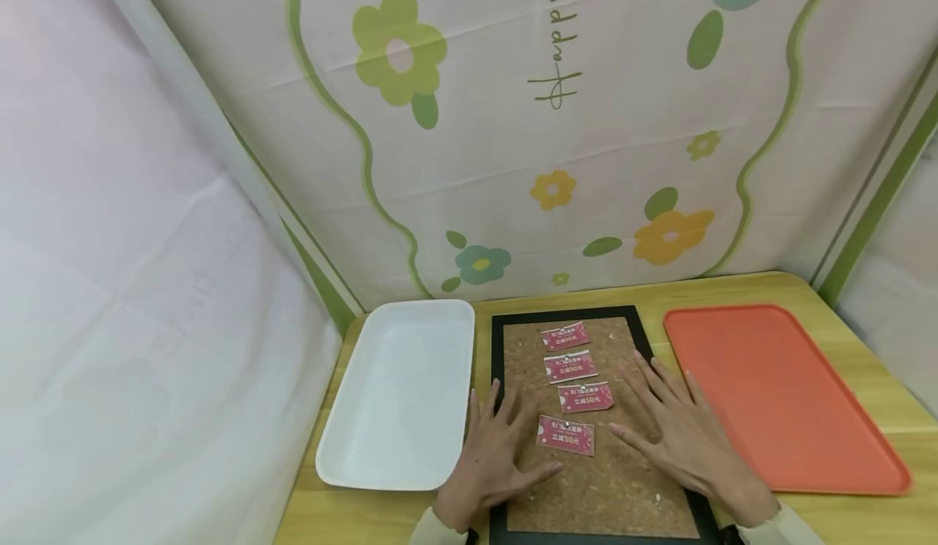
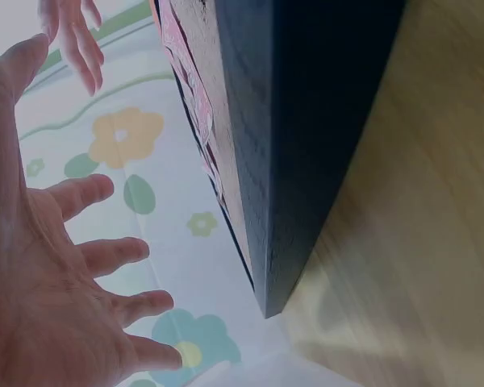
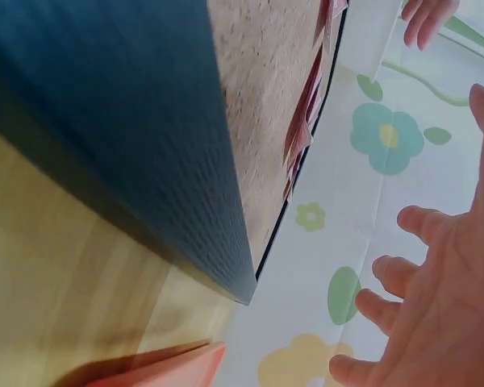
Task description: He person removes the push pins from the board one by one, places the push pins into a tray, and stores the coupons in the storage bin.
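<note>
A cork board (image 1: 601, 504) with a black frame (image 2: 262, 161) lies on the table. Several pink-red paper coupons sit on it in a rough column, from the far coupon (image 1: 565, 336) to the near coupon (image 1: 566, 436), which is slightly tilted. Small pins seem to show near their top edges. My left hand (image 1: 493, 455) hovers over the board's left side, fingers spread and holding nothing. Over the right side is my right hand (image 1: 681, 435), also spread and holding nothing. Both wrist views show the palms raised apart from the board.
To the board's left stands a white tray (image 1: 396, 398). An orange-red tray (image 1: 784, 398) lies to its right. Beneath everything is a wood-grain table (image 1: 374, 516). A flower-printed curtain (image 1: 469, 146) hangs at the table's far edge, and white cloth closes off both sides.
</note>
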### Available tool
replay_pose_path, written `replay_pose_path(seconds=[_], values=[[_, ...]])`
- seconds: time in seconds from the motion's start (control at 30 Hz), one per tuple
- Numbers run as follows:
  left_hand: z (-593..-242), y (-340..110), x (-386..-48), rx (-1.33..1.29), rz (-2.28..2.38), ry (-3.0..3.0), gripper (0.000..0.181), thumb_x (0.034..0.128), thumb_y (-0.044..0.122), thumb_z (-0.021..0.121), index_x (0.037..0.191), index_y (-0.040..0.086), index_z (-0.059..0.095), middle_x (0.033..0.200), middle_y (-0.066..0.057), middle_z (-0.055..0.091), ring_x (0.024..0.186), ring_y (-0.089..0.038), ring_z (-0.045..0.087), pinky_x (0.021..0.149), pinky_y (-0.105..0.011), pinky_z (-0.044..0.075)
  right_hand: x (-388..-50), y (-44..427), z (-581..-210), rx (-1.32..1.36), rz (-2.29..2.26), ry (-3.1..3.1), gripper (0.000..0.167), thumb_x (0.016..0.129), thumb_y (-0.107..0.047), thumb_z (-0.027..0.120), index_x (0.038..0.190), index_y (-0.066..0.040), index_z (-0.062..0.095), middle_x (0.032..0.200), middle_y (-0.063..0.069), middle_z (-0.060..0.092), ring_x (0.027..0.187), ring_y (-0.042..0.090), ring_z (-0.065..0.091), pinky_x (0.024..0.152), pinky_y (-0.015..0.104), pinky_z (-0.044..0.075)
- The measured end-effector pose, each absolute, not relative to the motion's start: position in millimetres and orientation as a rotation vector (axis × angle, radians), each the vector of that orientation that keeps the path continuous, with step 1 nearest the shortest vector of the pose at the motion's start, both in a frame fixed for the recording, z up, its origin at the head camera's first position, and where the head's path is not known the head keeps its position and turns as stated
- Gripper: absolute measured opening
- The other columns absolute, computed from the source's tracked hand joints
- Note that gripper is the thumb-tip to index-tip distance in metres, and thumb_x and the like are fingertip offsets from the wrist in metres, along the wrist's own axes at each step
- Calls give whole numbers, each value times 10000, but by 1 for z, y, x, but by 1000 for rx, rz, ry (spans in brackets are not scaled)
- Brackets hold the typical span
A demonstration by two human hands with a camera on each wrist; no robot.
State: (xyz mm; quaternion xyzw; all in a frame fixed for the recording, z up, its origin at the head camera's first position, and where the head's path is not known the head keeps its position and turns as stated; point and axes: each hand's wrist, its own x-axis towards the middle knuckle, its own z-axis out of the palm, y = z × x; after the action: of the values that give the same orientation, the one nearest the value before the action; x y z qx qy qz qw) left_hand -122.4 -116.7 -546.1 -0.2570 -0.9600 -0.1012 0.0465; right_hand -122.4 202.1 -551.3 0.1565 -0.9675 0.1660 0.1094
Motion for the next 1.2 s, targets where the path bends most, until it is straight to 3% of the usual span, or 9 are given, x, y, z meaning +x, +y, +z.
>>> replay_pose_path(seconds=[0.1, 0.23, 0.27, 0.37, 0.43, 0.57, 0.8, 0.97, 1.2], values=[[-546, -114, -123, -789, -348, -2944, 985, 887, 841, 515, 1664, 425, 73, 1762, -105, 131, 1578, -501, 233, 1170, -811, 210, -123, 200, -551, 474, 504, -2858, 899, 970, -661, 591, 1681, -304, 173, 1778, 13, 90, 1642, 320, 128, 1297, 459, -183], [-546, -109, -122, -795, -434, -2962, 928, 936, 731, 578, 1665, 431, 89, 1752, -120, 199, 1561, -488, 293, 1176, -794, 234, -123, 197, -553, 529, 555, -2852, 825, 1001, -580, 608, 1666, -243, 256, 1758, 69, 182, 1626, 321, 195, 1242, 204, -183], [-547, -108, -122, -796, -444, -2961, 903, 952, 698, 586, 1667, 421, 108, 1742, -122, 237, 1552, -468, 328, 1173, -782, 261, -123, 196, -553, 549, 572, -2836, 806, 1000, -537, 637, 1654, -213, 297, 1744, 91, 229, 1613, 332, 233, 1273, 231, -141], [-547, -108, -122, -794, -473, -2954, 829, 989, 588, 623, 1667, 349, 212, 1692, -125, 354, 1499, -386, 443, 1175, -691, 366, -124, 193, -553, 580, 653, -2811, 715, 983, -419, 715, 1585, -140, 449, 1656, 168, 409, 1512, 403, 407, 1332, 478, 157], [-547, -108, -123, -775, -515, -2962, 775, 997, 527, 650, 1648, 295, 300, 1648, -109, 426, 1448, -323, 506, 1149, -605, 446, -125, 191, -552, 578, 687, -2811, 631, 964, -362, 753, 1503, -98, 557, 1555, 188, 528, 1401, 422, 523, 1185, 597, 402], [-547, -108, -126, -701, -607, -3011, 661, 1020, 495, 631, 1585, 210, 438, 1560, -70, 526, 1391, -263, 559, 1146, -514, 481, -129, 188, -553, 567, 671, -2845, 418, 941, -312, 785, 1278, -76, 713, 1249, 102, 695, 1140, 274, 667, 960, 512, 575], [-550, -106, -128, -570, -686, -3063, 560, 1019, 485, 638, 1468, 154, 592, 1443, -73, 613, 1301, -263, 598, 1058, -508, 526, -138, 184, -557, 619, 875, -2928, 248, 945, -269, 777, 1143, -123, 739, 1019, -39, 716, 875, 60, 671, 744, 264, 585], [-549, -104, -128, -592, -727, -3064, 547, 1027, 475, 629, 1442, 120, 611, 1391, -78, 625, 1274, -262, 604, 1068, -504, 513, -142, 178, -556, 682, 1115, -2981, 247, 975, -291, 739, 1146, -112, 741, 1012, -29, 745, 833, -11, 642, 702, 222, 561], [-545, -100, -130, -660, -729, -3091, 530, 1033, 473, 620, 1425, 117, 615, 1295, -52, 643, 1106, -185, 593, 923, -333, 539, -146, 166, -554, 773, 1198, -2962, 272, 975, -249, 739, 1205, -104, 732, 1042, -15, 739, 835, -36, 610, 692, 221, 547]])
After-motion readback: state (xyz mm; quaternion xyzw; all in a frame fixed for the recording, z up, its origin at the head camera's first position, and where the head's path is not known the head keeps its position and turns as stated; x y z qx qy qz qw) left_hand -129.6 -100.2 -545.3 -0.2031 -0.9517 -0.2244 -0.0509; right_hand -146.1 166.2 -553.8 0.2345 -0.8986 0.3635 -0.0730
